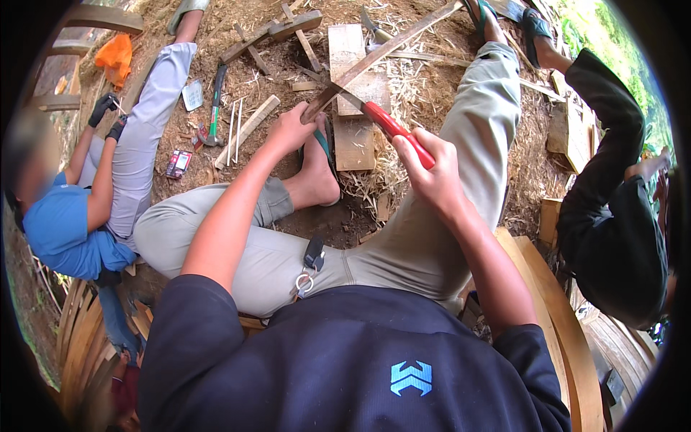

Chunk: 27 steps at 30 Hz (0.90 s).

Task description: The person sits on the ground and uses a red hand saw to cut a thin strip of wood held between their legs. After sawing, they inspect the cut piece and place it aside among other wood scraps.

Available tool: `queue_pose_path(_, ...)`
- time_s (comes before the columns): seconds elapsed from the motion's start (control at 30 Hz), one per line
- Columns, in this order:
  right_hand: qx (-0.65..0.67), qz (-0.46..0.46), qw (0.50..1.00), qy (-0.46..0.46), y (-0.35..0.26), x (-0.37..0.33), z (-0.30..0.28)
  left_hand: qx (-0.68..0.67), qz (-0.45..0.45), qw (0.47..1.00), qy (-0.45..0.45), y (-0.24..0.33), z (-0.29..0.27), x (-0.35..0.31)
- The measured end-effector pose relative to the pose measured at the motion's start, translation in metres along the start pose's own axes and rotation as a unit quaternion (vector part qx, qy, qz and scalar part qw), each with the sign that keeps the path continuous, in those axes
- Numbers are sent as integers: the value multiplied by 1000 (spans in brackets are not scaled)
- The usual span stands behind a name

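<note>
My left hand (291, 128) is closed round the near end of a long, narrow wooden strip (392, 45). The strip slants up to the far right, passing over a pale wooden block (348, 45) on the ground between my feet. In my right hand (433, 171) is a knife with a red handle (389, 124), gripped from behind. Its short blade (350, 98) points away to the left and meets the strip just beyond my left fingers. How deep the edge sits in the wood cannot be made out.
Wood shavings (414, 90) litter the ground. To the left lie a hammer (215, 108), thin white sticks (235, 133), a wooden piece (248, 131) and an orange cloth (115, 59). A gloved co-worker (79, 216) sits left; another person (612, 209) is at right. Curved boards (568, 331) stand beside me.
</note>
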State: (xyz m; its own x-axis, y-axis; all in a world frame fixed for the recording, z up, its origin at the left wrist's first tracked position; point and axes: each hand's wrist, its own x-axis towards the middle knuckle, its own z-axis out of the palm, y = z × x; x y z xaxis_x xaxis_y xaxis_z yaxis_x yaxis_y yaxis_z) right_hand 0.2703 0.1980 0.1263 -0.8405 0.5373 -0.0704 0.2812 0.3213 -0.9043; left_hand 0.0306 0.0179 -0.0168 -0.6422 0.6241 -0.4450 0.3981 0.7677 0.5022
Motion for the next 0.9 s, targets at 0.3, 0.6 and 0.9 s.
queue_pose_path(0.3,4,27,1000,15,-1,-1,-4,-3,-5,1000,-20,9,-3,-4)
queue_pose_path(0.6,17,91,996,16,-48,37,-1,30,-8,1000,0,8,2,-4)
queue_pose_path(0.9,33,-144,986,70,-73,14,-76,2,11,1000,15,-15,8,7)
